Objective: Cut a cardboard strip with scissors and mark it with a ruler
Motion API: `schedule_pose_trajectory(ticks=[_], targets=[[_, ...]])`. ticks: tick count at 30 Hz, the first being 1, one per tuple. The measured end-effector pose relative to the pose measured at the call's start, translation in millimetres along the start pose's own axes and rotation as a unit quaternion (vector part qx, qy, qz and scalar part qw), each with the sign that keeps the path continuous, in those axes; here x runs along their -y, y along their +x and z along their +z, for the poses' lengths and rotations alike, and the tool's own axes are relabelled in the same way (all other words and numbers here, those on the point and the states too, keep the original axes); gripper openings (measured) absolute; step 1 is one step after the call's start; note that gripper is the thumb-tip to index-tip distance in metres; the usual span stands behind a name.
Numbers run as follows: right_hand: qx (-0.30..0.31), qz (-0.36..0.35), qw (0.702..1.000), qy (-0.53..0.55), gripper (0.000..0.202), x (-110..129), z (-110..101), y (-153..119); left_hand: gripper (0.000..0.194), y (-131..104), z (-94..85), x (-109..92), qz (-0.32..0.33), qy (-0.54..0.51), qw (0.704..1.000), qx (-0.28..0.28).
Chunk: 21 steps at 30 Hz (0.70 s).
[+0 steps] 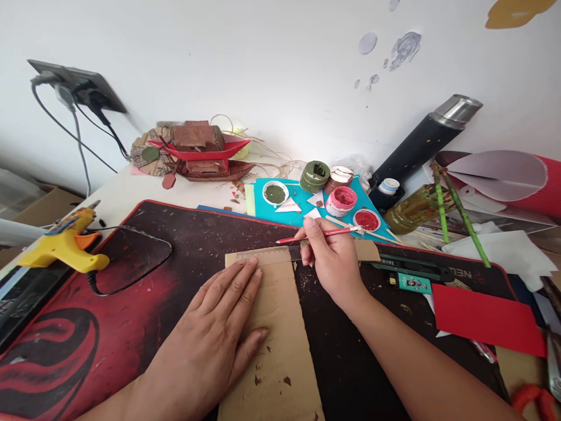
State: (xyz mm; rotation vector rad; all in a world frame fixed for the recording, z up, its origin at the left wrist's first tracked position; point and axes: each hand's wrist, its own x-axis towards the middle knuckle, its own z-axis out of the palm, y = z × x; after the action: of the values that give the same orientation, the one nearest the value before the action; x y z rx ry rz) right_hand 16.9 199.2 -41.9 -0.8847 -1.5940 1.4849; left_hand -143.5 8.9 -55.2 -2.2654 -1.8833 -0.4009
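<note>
A long strip of brown cardboard (280,327) lies on the dark mat, its surface marked with a few brown flecks. My left hand (214,321) rests flat on it, fingers extended, the fingertips touching a clear ruler (265,257) laid across the far end. Over the ruler's right side, my right hand (328,257) is closed around a red pencil (289,239), whose tip points left above the cardboard's far edge. A smaller cardboard piece (369,251) sticks out just right of that hand.
A yellow glue gun (65,245) with a black cord lies left. Behind are model boats (197,152), open paint pots (340,202) on blue card and a dark thermos (421,146). A green box cutter (414,266) and red card (486,318) lie right.
</note>
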Motion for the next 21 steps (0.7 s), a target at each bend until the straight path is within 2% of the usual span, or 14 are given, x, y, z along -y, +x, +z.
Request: schedule_pose_trajectory(ticks=[11,21], targets=[[0.002,0.002,1.000,0.001,0.056,1.1,0.2,-0.1,0.067,1.6,-0.3,-0.2,0.010,0.022,1.000,-0.005],[0.006,0.004,1.000,0.008,0.056,-1.1,0.1,-0.7,0.069,-0.6,1.1,1.2,0.010,0.020,1.000,0.000]])
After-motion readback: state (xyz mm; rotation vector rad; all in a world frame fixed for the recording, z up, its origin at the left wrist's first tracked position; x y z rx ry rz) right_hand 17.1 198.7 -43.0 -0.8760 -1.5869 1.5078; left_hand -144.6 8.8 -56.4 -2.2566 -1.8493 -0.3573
